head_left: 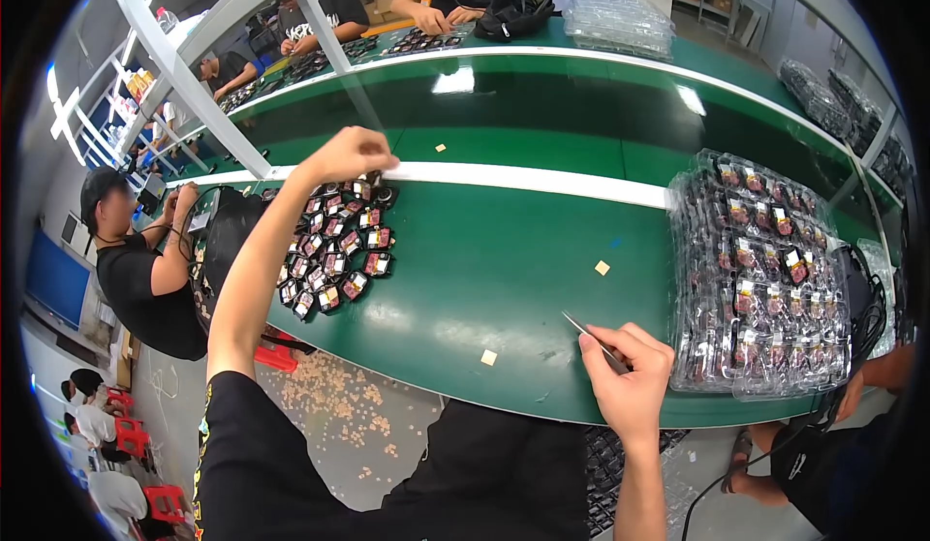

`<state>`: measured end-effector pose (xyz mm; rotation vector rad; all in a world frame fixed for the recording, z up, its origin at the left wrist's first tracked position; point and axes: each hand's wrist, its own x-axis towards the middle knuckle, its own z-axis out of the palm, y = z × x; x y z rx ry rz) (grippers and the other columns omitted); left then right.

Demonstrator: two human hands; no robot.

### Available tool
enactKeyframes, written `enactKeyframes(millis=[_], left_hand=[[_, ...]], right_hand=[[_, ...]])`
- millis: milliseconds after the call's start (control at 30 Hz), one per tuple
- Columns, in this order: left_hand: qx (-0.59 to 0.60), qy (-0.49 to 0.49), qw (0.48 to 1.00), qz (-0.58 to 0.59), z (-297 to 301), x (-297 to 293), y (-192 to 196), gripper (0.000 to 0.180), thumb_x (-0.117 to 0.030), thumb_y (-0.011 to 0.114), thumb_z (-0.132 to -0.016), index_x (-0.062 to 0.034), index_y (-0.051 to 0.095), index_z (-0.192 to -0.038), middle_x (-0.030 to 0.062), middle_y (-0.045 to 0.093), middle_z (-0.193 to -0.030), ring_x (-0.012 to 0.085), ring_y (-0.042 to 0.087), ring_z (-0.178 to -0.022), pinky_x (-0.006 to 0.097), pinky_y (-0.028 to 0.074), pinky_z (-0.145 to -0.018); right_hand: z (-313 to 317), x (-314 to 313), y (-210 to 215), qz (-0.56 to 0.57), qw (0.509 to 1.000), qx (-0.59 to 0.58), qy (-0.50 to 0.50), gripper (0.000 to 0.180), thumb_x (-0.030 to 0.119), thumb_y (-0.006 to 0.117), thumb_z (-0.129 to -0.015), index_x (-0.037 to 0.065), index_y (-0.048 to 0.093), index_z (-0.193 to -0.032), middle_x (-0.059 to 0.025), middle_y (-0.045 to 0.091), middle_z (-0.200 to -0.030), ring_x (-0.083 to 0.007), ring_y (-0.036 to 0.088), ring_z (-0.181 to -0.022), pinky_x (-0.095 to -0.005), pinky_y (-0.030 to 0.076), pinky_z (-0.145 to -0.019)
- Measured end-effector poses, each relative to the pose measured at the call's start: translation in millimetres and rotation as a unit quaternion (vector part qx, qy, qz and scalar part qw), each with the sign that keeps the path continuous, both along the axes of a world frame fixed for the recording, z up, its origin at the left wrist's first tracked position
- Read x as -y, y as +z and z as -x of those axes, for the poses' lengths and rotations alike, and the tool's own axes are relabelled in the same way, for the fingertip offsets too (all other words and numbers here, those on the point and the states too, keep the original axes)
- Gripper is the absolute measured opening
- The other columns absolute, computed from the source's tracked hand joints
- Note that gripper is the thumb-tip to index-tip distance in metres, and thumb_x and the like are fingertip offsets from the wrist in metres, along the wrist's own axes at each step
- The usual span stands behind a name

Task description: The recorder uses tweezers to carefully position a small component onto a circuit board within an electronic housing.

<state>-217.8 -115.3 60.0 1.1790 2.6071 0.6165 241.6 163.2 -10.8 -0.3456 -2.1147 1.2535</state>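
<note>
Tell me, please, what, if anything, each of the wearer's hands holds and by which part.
The right hand holds tweezers behind the exposed pointed tip; whether the left hand holds anything cannot be told.

One pair of tweezers (578, 326). Over twenty black modules (334, 263) cluster between the table's (465, 250) far and near edges, too crowded for an exact count. Two pale squares (602, 268) lie right of them. One clear tray stack (690, 299) stands toward the right end.

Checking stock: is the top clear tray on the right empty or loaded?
Loaded, at least partly: rows of dark parts sit in the top tray.
</note>
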Motion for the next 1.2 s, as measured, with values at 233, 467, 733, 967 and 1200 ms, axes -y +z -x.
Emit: enactKeyframes(millis=[233,467,733,967,1200], left_hand=[[-0.21,0.153,0.966,0.015,80,46,-34,0.036,-0.025,0.079,-0.097,-0.002,0.074,-0.125,0.0201,0.079,-0.114,0.0344,0.076,-0.109,0.045,0.059,-0.097],[-0.178,0.189,0.965,0.025,82,27,-41,0.044,-0.02,0.082,-0.096,-0.0014,0.068,-0.133,0.0258,0.077,-0.125,0.0442,0.073,-0.118,0.049,0.058,-0.104],[0.012,-0.256,0.959,-0.118,-164,-88,-28,0.059,-0.009,0.083,-0.096,-0.0037,0.062,-0.151,0.014,0.073,-0.124,0.0257,0.072,-0.114,0.041,0.057,-0.106],[0.019,-0.27,0.944,-0.191,-219,-96,-45,0.078,-0.012,0.088,-0.08,-0.0037,0.062,-0.153,0.0189,0.062,-0.154,0.0391,0.057,-0.145,0.048,0.045,-0.122],[-0.061,-0.223,0.962,-0.142,-211,-87,-56,0.052,-0.017,0.096,-0.077,-0.0027,0.077,-0.124,0.0112,0.068,-0.115,0.0316,0.064,-0.107,0.041,0.052,-0.097]], right_hand=[[0,0,0,-0.008,1.0,0.007,-0.004,0.014,0.001,0.085,-0.09,-0.005,0.084,-0.102,-0.0044,0.063,-0.068,-0.0065,0.054,-0.056,-0.0261,0.037,-0.051],[-4,4,1,-0.007,1.0,0.015,-0.013,0.013,0.0,0.085,-0.09,-0.005,0.084,-0.101,-0.0041,0.063,-0.067,-0.0065,0.054,-0.056,-0.0262,0.037,-0.051],[-2,1,-3,-0.005,0.999,0.014,-0.036,0.013,-0.001,0.085,-0.089,-0.004,0.084,-0.101,-0.0035,0.061,-0.067,-0.0063,0.052,-0.056,-0.0265,0.035,-0.051],[4,0,-2,-0.001,0.999,0.025,-0.024,0.013,-0.001,0.085,-0.089,-0.004,0.083,-0.101,-0.0025,0.061,-0.069,-0.0053,0.05,-0.056,-0.0258,0.035,-0.052],[0,0,-5,0.009,0.999,0.035,-0.021,0.016,-0.005,0.086,-0.087,-0.005,0.083,-0.103,-0.0019,0.064,-0.071,-0.0042,0.05,-0.057,-0.0241,0.035,-0.052]])
